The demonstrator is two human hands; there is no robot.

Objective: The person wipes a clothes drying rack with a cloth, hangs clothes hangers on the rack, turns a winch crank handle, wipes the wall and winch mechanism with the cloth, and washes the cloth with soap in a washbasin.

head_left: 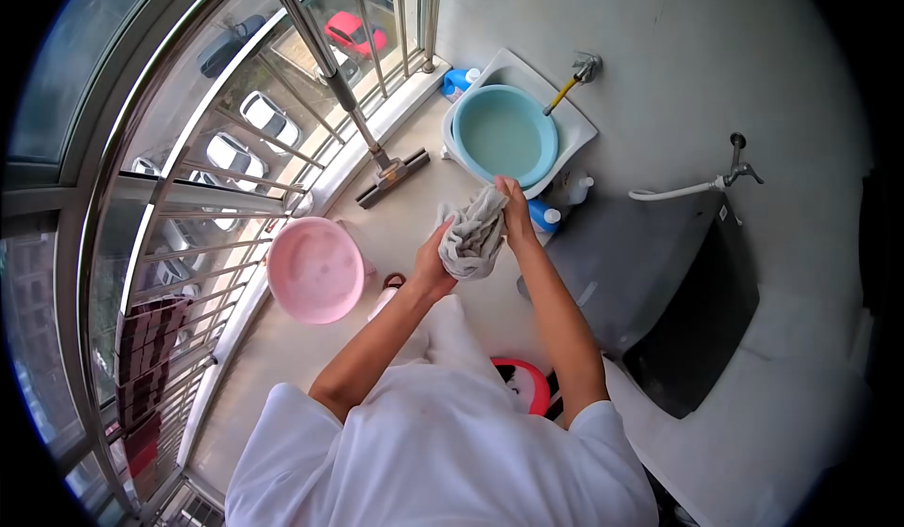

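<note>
A bunched, light grey cloth (472,237) is held up in front of me between both hands. My left hand (434,261) grips its lower left side, fingers closed on the folds. Around its upper right side, my right hand (514,211) is closed as well. Just beyond the cloth, a light blue basin (552,143) with cloudy water sits in a white sink (576,129). To the left, a pink basin (355,287) holds water with patches of foam.
A mop (392,171) leans against the metal railing (247,214). Blue bottles (460,82) stand beside the sink. A tap with a yellow hose (563,94) reaches over it. A second tap (739,174) is on the right wall above a dark grey panel (621,263).
</note>
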